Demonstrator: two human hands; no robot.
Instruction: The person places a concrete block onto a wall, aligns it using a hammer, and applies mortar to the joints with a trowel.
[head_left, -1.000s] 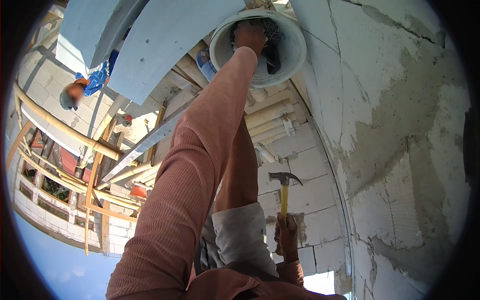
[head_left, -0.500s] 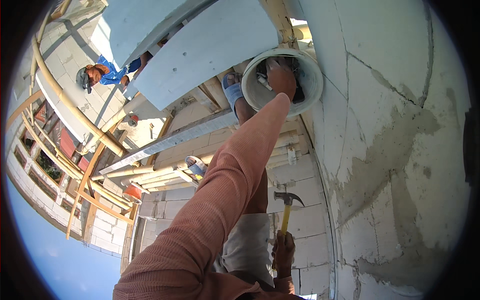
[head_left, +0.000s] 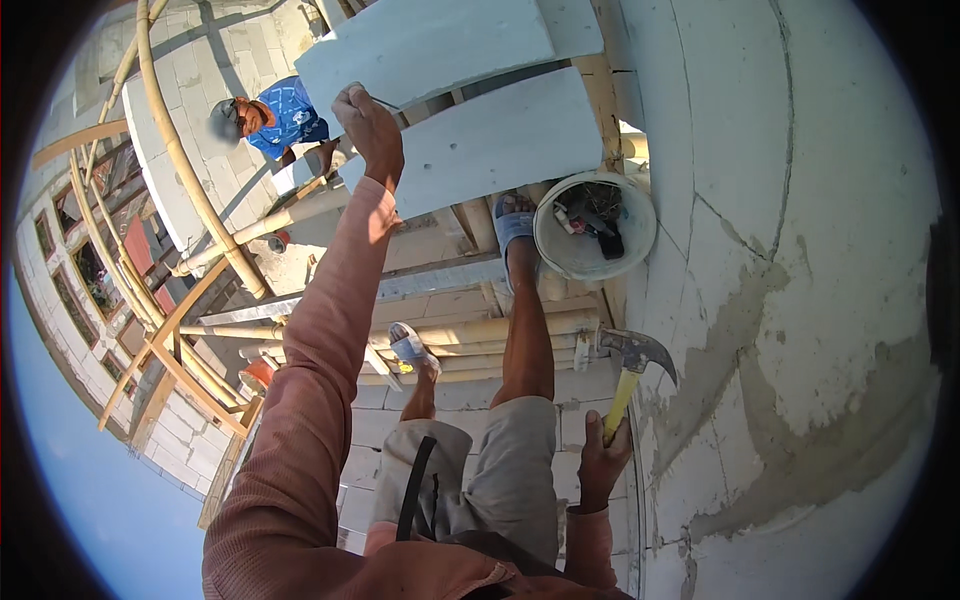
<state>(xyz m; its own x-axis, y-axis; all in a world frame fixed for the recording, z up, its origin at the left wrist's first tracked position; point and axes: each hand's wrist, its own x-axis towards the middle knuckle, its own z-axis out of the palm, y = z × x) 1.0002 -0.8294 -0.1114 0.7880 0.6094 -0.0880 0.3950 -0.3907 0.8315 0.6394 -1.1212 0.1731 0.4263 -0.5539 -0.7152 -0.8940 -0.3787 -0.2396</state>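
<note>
Yellow-handled hammer (head_left: pixel 622 394), dark claw head: held by the right hand (head_left: pixel 604 458), head view. Fingers wrapped about the lower handle; head beyond them, well clear of the grip, claw turned toward the wall (head_left: pixel 740 120).

Left hand (head_left: pixel 371 133): raised over the boards (head_left: pixel 500 140), fingers drawn in narrow, seemingly pinching a thin dark rod (head_left: pixel 386 104); the rod juts from the fingertips, its kind too small to tell.

Bucket (head_left: pixel 646 222): pale, round, beside a sandalled foot (head_left: pixel 515 222) and near the wall. Contents: a black piece (head_left: pixel 609 243) and a dark tangle (head_left: pixel 602 197); neither hand touches them.

Bamboo poles (head_left: pixel 540 330): set below the foot, with gaps between.

Co-worker (head_left: pixel 290 115): blue shirt, near the boards, left of the left hand.

Hazards, as judged: the rod could slip and drop through a gap, should the pinch loosen; the claw could score the wall, should the right arm swing outward; the bucket could tip, should the foot shift against it.
</note>
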